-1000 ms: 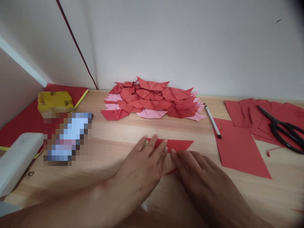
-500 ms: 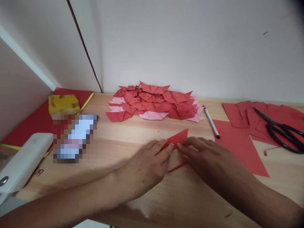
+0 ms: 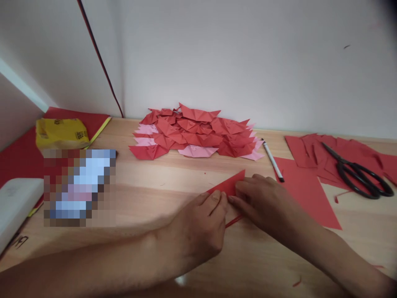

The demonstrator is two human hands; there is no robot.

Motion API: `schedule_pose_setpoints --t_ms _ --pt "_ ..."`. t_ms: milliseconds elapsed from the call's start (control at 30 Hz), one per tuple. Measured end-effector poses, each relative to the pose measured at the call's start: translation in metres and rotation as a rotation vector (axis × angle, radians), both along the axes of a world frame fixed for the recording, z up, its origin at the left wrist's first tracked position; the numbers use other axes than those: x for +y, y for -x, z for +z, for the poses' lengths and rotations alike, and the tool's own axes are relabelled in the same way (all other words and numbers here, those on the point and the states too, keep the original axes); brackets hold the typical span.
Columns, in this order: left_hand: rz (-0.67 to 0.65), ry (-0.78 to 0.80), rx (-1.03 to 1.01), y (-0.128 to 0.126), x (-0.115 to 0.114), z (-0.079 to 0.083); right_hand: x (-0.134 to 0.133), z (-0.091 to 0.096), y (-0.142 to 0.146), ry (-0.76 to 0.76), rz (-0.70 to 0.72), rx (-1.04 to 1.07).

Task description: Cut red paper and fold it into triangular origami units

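Observation:
A folded piece of red paper (image 3: 228,182) is between my two hands, low over the wooden table. My left hand (image 3: 204,221) grips its near left edge, with the thumb and fingers closed on it. Fingers curled, my right hand (image 3: 259,198) pinches the paper's right side. Much of the paper is covered by the fingers. A thin red paper strip (image 3: 233,221) lies on the table just under my right hand. Behind the hands rests a pile of folded red and pink paper shapes (image 3: 195,134) with pointed ends, against the wall.
Right of the pile lie a white marker (image 3: 273,160), a red paper sheet (image 3: 310,198), red paper scraps (image 3: 299,151) and black-handled scissors (image 3: 356,176). On the left are a phone with a blurred screen (image 3: 85,182), a yellow packet (image 3: 62,133) and a white device (image 3: 18,203).
Both hands have closed more tightly on the red paper, the right fingers curling over its right corner. The view has turned slightly, so the objects around appear shifted left.

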State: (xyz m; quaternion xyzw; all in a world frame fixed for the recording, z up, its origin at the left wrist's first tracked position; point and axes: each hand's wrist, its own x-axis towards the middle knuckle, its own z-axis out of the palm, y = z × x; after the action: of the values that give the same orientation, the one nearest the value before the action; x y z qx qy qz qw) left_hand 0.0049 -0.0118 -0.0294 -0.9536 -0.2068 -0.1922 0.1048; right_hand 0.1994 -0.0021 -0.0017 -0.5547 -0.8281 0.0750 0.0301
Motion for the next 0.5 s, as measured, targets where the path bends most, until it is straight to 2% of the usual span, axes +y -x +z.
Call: schedule_pose_setpoints --t_ms 100,300,500 --pt "-0.007 0.025 0.002 0.001 0.0 -0.001 0.003 0.0 -0.001 0.045 0.012 -0.051" --pt "-0.008 0.051 -0.017 0.001 0.001 0.001 0.02 0.009 -0.008 0.288 -0.024 -0.032" --pt "-0.016 0.053 0.036 0.002 0.001 0.0 0.04 0.02 -0.016 0.554 0.01 -0.024"
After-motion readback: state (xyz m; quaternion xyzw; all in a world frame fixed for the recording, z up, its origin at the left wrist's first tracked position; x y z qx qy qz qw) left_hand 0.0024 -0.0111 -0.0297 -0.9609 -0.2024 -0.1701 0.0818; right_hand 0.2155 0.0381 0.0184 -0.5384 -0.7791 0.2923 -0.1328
